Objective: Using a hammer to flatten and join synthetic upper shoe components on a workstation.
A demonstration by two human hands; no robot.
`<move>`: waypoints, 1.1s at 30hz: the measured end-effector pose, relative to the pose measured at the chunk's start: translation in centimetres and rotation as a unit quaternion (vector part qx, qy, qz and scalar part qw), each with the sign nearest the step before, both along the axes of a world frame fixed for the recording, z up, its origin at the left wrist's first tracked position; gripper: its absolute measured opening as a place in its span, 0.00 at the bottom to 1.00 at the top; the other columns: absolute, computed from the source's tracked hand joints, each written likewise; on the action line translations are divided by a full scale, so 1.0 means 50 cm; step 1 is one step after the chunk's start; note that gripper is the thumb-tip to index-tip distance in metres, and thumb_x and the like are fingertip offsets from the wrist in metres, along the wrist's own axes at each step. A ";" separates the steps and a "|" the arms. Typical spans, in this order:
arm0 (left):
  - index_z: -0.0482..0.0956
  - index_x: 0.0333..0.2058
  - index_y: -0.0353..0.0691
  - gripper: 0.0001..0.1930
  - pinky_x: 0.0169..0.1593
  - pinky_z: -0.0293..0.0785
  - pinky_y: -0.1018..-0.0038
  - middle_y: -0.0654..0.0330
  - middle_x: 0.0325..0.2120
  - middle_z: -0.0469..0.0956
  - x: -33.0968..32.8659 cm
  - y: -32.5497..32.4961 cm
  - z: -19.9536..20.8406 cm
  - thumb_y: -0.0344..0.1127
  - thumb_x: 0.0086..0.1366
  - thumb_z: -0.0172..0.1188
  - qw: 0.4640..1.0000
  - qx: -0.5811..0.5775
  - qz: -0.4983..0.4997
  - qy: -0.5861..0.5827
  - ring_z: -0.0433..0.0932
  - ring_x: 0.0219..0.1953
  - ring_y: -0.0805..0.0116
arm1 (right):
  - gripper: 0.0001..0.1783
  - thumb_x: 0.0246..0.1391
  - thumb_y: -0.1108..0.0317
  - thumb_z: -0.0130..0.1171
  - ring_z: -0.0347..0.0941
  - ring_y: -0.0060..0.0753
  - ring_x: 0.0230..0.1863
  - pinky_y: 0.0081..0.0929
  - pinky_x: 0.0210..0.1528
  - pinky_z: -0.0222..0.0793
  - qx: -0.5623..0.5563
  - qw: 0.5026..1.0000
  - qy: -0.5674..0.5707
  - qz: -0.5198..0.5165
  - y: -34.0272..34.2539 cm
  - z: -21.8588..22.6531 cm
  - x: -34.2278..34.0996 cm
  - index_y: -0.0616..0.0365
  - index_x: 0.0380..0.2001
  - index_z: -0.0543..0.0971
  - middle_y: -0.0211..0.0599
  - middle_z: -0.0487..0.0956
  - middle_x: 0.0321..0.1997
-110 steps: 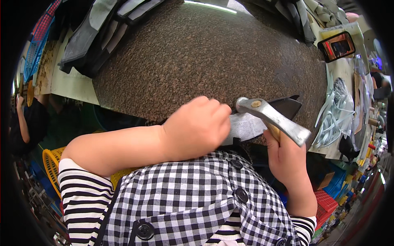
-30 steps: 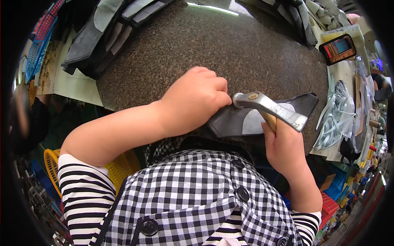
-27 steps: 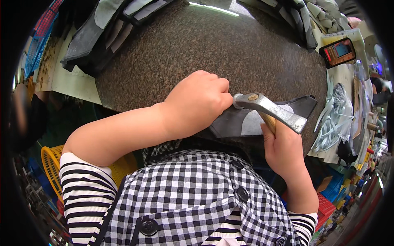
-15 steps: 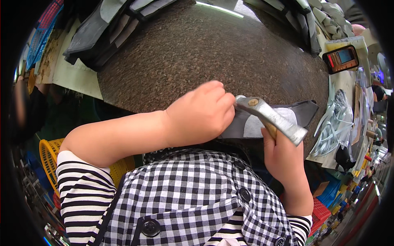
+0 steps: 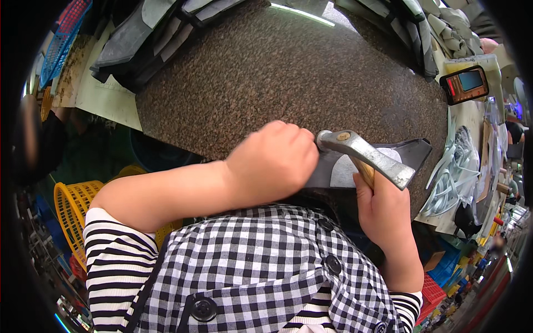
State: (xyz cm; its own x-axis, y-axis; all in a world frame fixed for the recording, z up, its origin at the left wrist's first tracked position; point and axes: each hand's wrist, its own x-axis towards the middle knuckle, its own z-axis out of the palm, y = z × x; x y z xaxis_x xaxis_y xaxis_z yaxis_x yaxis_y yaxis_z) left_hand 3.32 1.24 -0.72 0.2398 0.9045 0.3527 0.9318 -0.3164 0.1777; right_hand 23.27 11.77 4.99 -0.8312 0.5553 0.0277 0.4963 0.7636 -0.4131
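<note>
A flat dark grey piece of sheet material [image 5: 410, 157] with a lighter grey patch [image 5: 343, 173] lies along the near edge of the stone slab. My left hand [image 5: 276, 158] is closed at the left end of this piece, which disappears beneath the curled fingers; the fingertips are hidden. In my right hand [image 5: 384, 208] is a hammer [image 5: 366, 154], gripped by its wooden handle. Its metal head hangs above the lighter patch, the round face close to my left knuckles.
The speckled brown stone slab [image 5: 266, 77] fills the middle. Stacked grey pieces stand at far left [image 5: 130, 47] and far right [image 5: 413, 39]. A phone [image 5: 464, 85] and pale strips [image 5: 452, 172] are on the right-hand table. A yellow basket [image 5: 69, 213] is low on the left.
My left hand has turned a little, with its knuckles slightly lower on the slab. The hammer head has shifted only slightly; my right hand keeps its grip.
</note>
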 end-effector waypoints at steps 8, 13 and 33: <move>0.80 0.33 0.37 0.07 0.35 0.71 0.67 0.59 0.28 0.75 -0.010 -0.006 -0.014 0.30 0.54 0.64 0.981 0.004 0.099 -0.170 0.75 0.31 0.62 | 0.03 0.56 0.73 0.56 0.76 0.54 0.31 0.44 0.31 0.71 -0.026 0.999 -0.042 -0.009 -0.007 -0.003 0.002 0.62 0.32 0.73 0.45 0.75 0.31; 0.82 0.38 0.38 0.12 0.36 0.71 0.68 0.61 0.29 0.76 -0.007 -0.025 -0.030 0.27 0.53 0.68 0.965 0.015 0.104 -0.241 0.76 0.32 0.62 | 0.04 0.56 0.73 0.56 0.76 0.53 0.31 0.42 0.31 0.72 -0.006 1.000 -0.007 -0.006 -0.010 -0.007 0.003 0.62 0.35 0.74 0.45 0.75 0.31; 0.82 0.38 0.36 0.14 0.34 0.74 0.69 0.59 0.34 0.77 -0.001 -0.048 -0.055 0.29 0.50 0.64 0.982 0.098 0.020 -0.159 0.75 0.33 0.62 | 0.09 0.47 0.79 0.60 0.77 0.49 0.30 0.39 0.31 0.73 -0.005 0.999 0.031 0.007 -0.029 -0.027 0.003 0.61 0.35 0.76 0.44 0.76 0.30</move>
State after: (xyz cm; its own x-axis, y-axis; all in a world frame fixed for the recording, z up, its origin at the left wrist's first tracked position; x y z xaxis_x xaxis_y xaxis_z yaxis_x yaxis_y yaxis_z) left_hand 3.28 -1.15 -3.47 0.0541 0.8179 0.5728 0.8512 -0.3377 0.4018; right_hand 23.44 10.33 3.62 -0.8360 0.5437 0.0737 0.4586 0.7661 -0.4502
